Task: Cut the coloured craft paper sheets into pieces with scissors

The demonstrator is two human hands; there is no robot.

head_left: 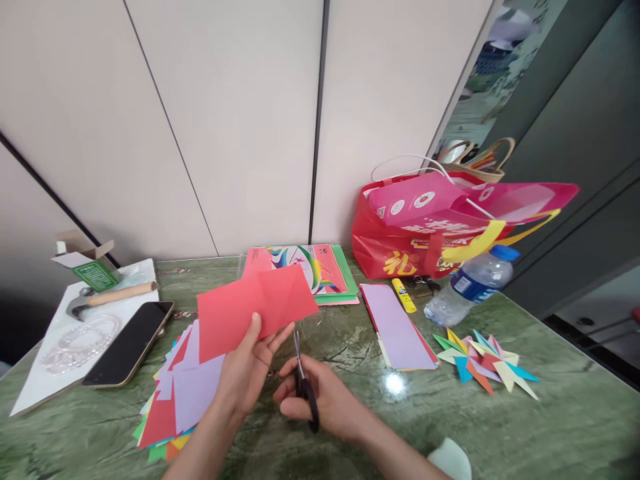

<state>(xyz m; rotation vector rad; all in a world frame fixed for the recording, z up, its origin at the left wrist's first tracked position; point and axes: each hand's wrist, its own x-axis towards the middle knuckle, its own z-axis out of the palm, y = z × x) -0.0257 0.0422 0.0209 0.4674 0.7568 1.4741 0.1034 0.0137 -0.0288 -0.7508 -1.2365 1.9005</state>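
My left hand [253, 363] holds a sheet of red paper [235, 310] up above the table, thumb on the near face and fingers behind. A fold line runs across the sheet. In my right hand [325, 397] is a pair of scissors [306, 393] with black handles, its blades pointing up and away from me. The blade tips are close to the paper's lower right edge; I cannot tell whether they touch it. Below and left of my left hand lies a loose pile of coloured paper [193, 397], mostly purple and red on top.
At the back lies a pack of coloured paper [337, 270]. To the right are purple paper strips [397, 333], a yellow glue stick [404, 295], folded paper stars [487, 360], a water bottle [473, 287] and a red bag [390, 243]. A phone [130, 343] and hammer [120, 295] lie left.
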